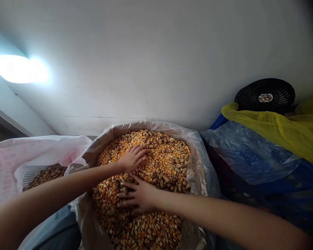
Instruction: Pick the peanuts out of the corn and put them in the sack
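Observation:
A large sack (198, 163) lined with clear plastic stands in front of me, filled with yellow corn kernels (148, 225) and unshelled peanuts (169, 178). My left hand (132, 158) lies palm down on the corn near the middle, fingers spread and pointing right. Closer to me, my right hand (139, 195) rests on the mix with its fingers apart, pointing left over some peanuts. The two hands are near each other but not touching. Neither appears to grip anything, though the undersides of both are hidden.
At left, a white and pink bag (5, 156) holds brown peanuts (45, 175). To the right are a blue crate (289, 194), clear plastic (250, 152), yellow mesh (276, 128) and a black fan (266, 93). A pale wall (146, 69) rises behind; a bright lamp (13, 67) glows upper left.

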### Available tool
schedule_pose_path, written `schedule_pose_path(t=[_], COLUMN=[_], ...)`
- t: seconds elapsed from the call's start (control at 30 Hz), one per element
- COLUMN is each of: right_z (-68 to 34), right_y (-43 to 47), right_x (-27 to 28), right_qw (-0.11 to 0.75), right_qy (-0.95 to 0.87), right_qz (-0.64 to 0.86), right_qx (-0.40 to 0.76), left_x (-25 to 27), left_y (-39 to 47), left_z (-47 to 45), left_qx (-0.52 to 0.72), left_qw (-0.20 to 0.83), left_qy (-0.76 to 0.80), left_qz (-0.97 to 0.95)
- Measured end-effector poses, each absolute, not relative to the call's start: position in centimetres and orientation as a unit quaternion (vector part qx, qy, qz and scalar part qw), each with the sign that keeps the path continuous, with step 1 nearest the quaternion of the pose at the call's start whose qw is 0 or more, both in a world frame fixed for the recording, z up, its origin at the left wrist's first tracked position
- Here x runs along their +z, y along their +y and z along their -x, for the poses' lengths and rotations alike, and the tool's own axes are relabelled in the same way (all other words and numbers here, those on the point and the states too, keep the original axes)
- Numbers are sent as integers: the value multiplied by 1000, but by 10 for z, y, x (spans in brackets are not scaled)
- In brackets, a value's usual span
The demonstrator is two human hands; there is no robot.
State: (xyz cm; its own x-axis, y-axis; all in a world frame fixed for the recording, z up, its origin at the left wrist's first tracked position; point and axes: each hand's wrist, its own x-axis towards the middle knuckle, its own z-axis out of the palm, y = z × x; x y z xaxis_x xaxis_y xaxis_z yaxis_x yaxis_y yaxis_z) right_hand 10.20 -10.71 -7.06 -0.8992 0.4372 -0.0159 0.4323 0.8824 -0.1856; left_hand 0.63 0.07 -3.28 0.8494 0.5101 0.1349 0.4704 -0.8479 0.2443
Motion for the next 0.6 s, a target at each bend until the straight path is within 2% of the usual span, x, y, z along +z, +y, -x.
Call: schedule_pose_path(t=[0.1, 0.23, 0.47, 0.6], right_z=[-119, -172, -244, -240], right_y=[-66, -33, -6, 2], right_x=[-59, -37, -39, -44], right_qw=[26, 95, 294, 273], right_qy=[-950, -892, -672, -672], right_qz=[301, 430, 674, 686], right_qx=[78, 105, 92, 58], left_x=[-31, -46, -74, -59], left_y=[39, 69, 88, 93], left_z=[-3, 24, 44, 29], left_qx=[115, 180, 176, 162], left_qw=[62, 50, 69, 67], left_qy=[321, 390, 466, 520], left_qz=[-938, -902, -864, -836])
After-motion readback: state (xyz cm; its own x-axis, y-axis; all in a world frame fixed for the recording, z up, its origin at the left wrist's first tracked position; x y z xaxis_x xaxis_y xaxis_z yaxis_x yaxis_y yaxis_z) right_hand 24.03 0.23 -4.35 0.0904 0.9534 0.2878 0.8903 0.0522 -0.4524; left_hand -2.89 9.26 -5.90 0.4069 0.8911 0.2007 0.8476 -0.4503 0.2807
